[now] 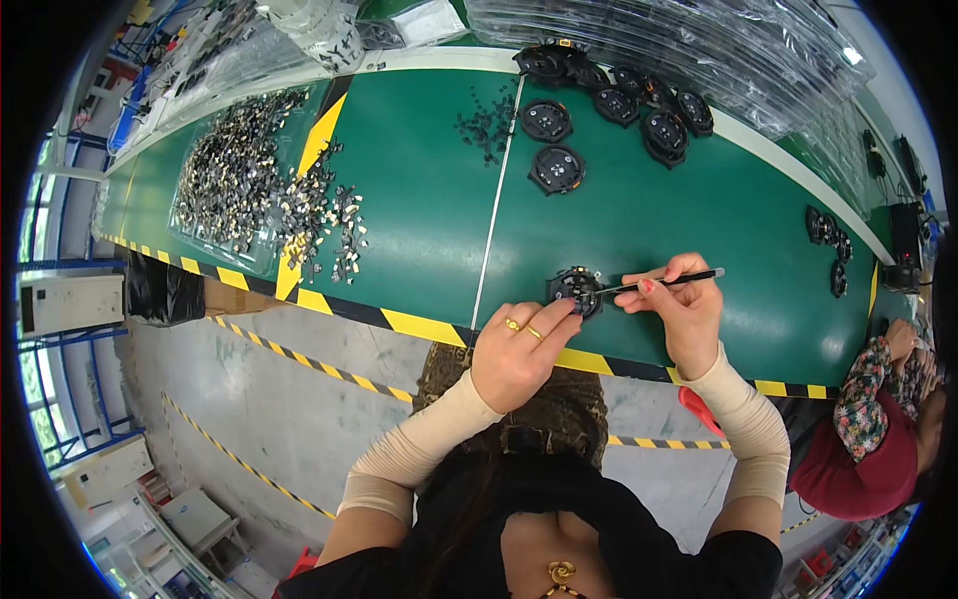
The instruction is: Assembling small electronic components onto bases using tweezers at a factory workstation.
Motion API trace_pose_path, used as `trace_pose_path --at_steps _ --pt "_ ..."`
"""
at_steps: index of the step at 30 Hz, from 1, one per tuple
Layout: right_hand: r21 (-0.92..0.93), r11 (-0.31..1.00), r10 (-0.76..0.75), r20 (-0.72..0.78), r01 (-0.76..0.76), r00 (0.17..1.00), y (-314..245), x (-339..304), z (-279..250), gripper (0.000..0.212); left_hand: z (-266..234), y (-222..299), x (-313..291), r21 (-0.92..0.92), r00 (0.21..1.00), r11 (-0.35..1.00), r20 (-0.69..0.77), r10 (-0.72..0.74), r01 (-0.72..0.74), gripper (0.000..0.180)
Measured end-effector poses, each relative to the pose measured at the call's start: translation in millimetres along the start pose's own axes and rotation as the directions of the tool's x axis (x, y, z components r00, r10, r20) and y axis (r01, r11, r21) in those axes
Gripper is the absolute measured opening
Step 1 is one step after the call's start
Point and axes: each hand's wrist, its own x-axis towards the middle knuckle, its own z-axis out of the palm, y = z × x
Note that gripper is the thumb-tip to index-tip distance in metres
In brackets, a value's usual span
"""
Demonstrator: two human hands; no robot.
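Near the front edge of the green bench, my left hand (514, 354) has its fingers closed on the near left side of a round black watch case (572, 284). Small parts show inside the case, too fine to make out. My right hand (689, 317) pinches a slim black pen-like tool (701, 276) with a grey end. Its thin tip slants left to the case; whether it touches cannot be made out. Further back lie two round black watch cases, one (557, 169) nearer me and one (546, 120) behind it.
A heap of small black and gold parts (235, 170) fills a clear tray at left, some spilling beside it. Small black pieces (487, 125) lie scattered at the back. More watch cases (665, 132) cluster behind, others (827, 238) far right. A co-worker's sleeve (866, 394) is at right.
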Motion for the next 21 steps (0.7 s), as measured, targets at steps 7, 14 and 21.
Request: trace_pose_path --at_steps 7,14,21 --pt "0.012 1.0 0.005 0.003 -0.006 1.0 2 -2 -2 0.021 -8 -1 1 0.101 0.995 0.994 0.085 0.044 -0.052 0.028" --pt "0.034 0.999 -0.025 0.033 0.024 0.999 3 -1 -3 0.02 -11 1 1 0.172 0.984 0.979 0.158 0.086 -0.113 0.034" --pt "-0.14 0.938 -0.32 -0.004 0.316 0.947 -2 -2 4 0.017 -14 1 5 0.169 0.97 0.975 0.22 0.103 -0.142 0.033"
